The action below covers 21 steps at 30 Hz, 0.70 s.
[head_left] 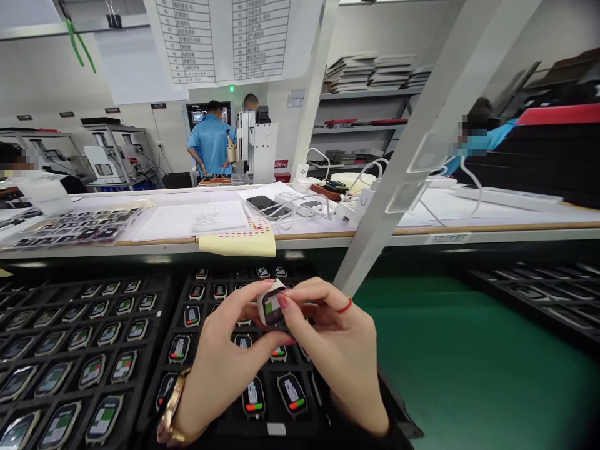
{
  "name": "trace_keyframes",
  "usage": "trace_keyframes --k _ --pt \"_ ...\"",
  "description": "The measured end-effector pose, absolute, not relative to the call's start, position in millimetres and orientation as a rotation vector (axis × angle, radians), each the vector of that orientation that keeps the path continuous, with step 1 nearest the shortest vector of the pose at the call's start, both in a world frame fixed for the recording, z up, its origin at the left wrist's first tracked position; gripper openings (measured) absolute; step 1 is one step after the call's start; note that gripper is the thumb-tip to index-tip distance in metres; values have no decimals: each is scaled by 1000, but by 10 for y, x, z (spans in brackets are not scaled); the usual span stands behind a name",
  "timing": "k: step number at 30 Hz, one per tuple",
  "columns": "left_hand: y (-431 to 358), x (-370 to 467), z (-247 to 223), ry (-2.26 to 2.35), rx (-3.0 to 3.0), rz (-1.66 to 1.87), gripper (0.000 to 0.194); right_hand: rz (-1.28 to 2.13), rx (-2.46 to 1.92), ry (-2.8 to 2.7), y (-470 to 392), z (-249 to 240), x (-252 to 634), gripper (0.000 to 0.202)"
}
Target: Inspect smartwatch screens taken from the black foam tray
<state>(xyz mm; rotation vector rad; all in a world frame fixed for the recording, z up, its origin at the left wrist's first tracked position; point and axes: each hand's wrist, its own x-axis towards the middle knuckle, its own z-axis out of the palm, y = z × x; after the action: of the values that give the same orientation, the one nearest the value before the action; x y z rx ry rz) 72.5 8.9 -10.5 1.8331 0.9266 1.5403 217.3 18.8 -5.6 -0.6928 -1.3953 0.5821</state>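
Both of my hands hold one smartwatch body [272, 307] above a black foam tray [276, 429]. Its screen shows green and white patches. My left hand [229, 356] has its index finger and thumb on the watch's left side and below it. From the right, my right hand [332, 344] grips it, with the thumb over the screen's edge. Beneath my hands, the tray holds several watches with lit screens, among them a watch [291, 395] with a red and green bar. A second tray [157, 350] of watches lies at the left.
A white shelf [328, 237] behind the trays carries a phone [268, 206], papers, cables and a clear tray of dark parts. A slanted metal post [412, 144] rises right of centre. Green surface [450, 362] lies at right, with another black tray beyond. People are in the background.
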Motion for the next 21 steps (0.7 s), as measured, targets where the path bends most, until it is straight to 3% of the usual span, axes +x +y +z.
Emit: trace_keyframes --k 4,8,13,21 --pt "78 717 -117 923 1796 1577 36 575 -705 -1417 196 -58 2164 8" --pt "72 693 -118 907 1721 1548 32 657 -686 -1352 214 -58 2178 10" --pt "105 683 -122 875 1695 1472 40 700 -728 -1494 250 -48 2244 21" --pt "109 679 -98 1003 1772 1426 53 788 -740 -1647 272 -18 2270 23"
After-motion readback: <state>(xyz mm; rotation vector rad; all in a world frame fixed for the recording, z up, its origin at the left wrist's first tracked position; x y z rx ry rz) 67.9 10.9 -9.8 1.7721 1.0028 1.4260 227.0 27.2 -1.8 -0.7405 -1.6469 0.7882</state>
